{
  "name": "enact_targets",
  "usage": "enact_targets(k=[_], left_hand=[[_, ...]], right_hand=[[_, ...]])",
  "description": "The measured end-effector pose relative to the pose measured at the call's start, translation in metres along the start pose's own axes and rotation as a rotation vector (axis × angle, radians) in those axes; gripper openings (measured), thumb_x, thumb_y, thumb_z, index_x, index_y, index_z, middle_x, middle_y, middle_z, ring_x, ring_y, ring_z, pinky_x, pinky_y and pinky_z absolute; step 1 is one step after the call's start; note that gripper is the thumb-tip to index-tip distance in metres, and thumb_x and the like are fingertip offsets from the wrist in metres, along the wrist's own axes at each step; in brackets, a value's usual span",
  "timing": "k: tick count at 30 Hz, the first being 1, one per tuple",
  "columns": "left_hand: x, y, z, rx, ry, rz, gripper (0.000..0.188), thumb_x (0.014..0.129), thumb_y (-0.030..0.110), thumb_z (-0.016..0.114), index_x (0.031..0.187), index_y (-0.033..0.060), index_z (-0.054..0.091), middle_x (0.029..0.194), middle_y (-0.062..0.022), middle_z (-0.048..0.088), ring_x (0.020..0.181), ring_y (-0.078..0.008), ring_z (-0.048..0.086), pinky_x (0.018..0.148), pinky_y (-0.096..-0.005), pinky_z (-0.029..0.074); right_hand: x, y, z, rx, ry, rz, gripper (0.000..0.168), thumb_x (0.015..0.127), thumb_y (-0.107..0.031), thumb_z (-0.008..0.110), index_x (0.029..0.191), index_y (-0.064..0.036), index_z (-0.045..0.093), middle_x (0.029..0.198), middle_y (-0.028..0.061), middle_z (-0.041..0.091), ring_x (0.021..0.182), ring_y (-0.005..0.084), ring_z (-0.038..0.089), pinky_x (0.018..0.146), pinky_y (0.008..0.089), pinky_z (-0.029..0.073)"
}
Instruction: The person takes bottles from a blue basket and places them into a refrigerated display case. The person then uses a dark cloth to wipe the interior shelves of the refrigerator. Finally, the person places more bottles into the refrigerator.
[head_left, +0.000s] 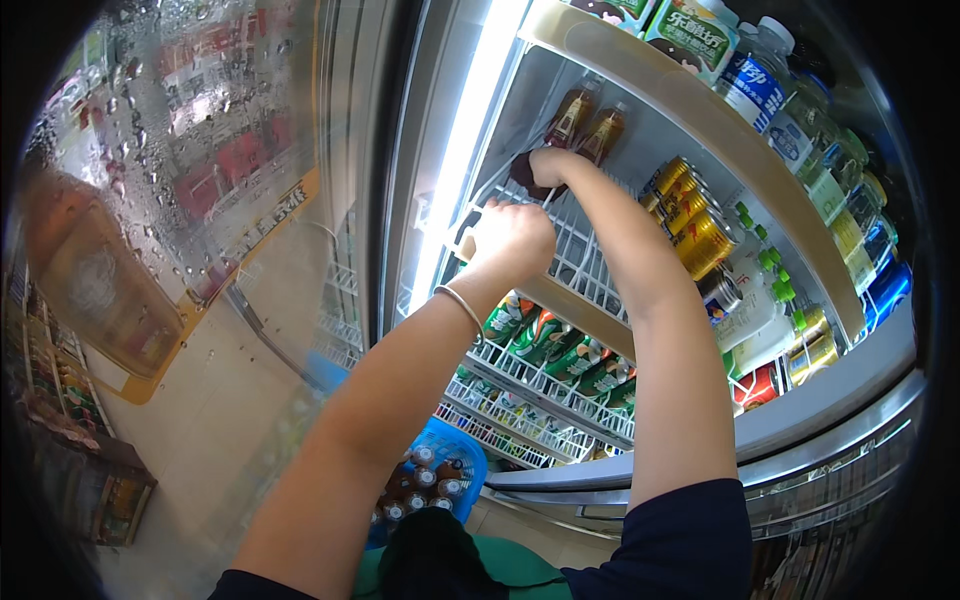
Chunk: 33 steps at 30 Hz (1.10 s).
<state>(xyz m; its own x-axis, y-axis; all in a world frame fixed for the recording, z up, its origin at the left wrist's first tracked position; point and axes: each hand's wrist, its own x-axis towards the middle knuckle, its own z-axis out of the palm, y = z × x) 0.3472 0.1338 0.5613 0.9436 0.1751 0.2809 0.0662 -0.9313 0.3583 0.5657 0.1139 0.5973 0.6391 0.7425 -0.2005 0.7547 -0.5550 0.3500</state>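
My right hand (550, 166) reaches into an open drinks refrigerator and presses a dark brown cloth (525, 177) onto a white wire shelf (589, 259). Two bottles of amber drink, one nearer the side wall (571, 114) and one beside it (604, 130), stand just behind that hand. At the shelf's front, my left hand (514, 234) is curled over the beige front rail (585, 311); its fingertips are hidden. A bangle (463, 306) circles the left wrist. Gold cans (697, 225) stand on the same shelf, right of my right forearm.
Green cans (555, 349) fill the shelf below. Clear bottles with green caps (757, 300) stand at the right. More bottles (765, 71) occupy the shelf above. A wet glass door (225, 150) hangs open at left. A blue basket (471, 457) holds several bottles (424, 478).
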Motion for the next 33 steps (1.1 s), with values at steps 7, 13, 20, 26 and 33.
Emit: enact_targets(k=[7, 13, 20, 26, 33], left_hand=[[-0.001, -0.003, -0.004, -0.027, -0.066, -0.024, 0.026, 0.080, 0.011, 0.053, 0.102, 0.0039, 0.065, 0.104, -0.0194, 0.070, 0.113, -0.0291, 0.062, 0.115, -0.0373, 0.029], [-0.005, -0.007, -0.011, -0.015, -0.086, -0.099, 0.027, 0.079, 0.009, 0.055, 0.103, 0.0030, 0.065, 0.104, -0.0197, 0.069, 0.114, -0.0299, 0.061, 0.115, -0.0366, 0.029], [-0.005, -0.002, -0.008, -0.002, -0.018, -0.053, 0.020, 0.078, 0.011, 0.059, 0.093, 0.0018, 0.069, 0.103, -0.0190, 0.069, 0.106, -0.0320, 0.063, 0.097, -0.0384, 0.046], [0.003, -0.001, 0.012, -0.152, 0.246, -0.176, 0.042, 0.080, 0.016, 0.056, 0.112, -0.0095, 0.057, 0.131, -0.0223, 0.051, 0.129, -0.0347, 0.040, 0.109, -0.0403, 0.035], [-0.005, 0.006, 0.002, -0.170, 0.240, -0.160, 0.051, 0.075, 0.024, 0.066, 0.114, -0.0070, 0.058, 0.123, -0.0229, 0.054, 0.116, -0.0351, 0.052, 0.102, -0.0410, 0.041]], right_hand=[[0.004, -0.009, -0.004, -0.076, -0.026, 0.069, 0.024, 0.073, -0.005, 0.062, 0.093, 0.003, 0.073, 0.105, 0.0250, 0.067, 0.096, 0.0368, 0.067, 0.081, 0.0420, 0.054], [0.040, 0.002, 0.010, 0.171, 0.188, 0.222, 0.031, 0.084, -0.006, 0.056, 0.112, 0.000, 0.069, 0.118, 0.0222, 0.065, 0.108, 0.0361, 0.064, 0.091, 0.0437, 0.053], [0.021, -0.002, 0.007, 0.102, 0.174, 0.217, 0.030, 0.081, -0.002, 0.054, 0.105, 0.001, 0.071, 0.118, 0.0229, 0.064, 0.109, 0.0364, 0.063, 0.092, 0.0427, 0.052], [-0.023, -0.036, -0.005, 0.076, 0.220, -0.023, 0.024, 0.070, -0.011, 0.062, 0.089, -0.002, 0.074, 0.095, 0.0209, 0.069, 0.090, 0.0366, 0.068, 0.078, 0.0428, 0.054], [-0.085, -0.052, -0.007, 0.466, 0.220, -0.039, 0.027, 0.079, -0.024, 0.066, 0.099, -0.008, 0.073, 0.111, 0.0169, 0.068, 0.106, 0.0334, 0.065, 0.088, 0.0403, 0.052]])
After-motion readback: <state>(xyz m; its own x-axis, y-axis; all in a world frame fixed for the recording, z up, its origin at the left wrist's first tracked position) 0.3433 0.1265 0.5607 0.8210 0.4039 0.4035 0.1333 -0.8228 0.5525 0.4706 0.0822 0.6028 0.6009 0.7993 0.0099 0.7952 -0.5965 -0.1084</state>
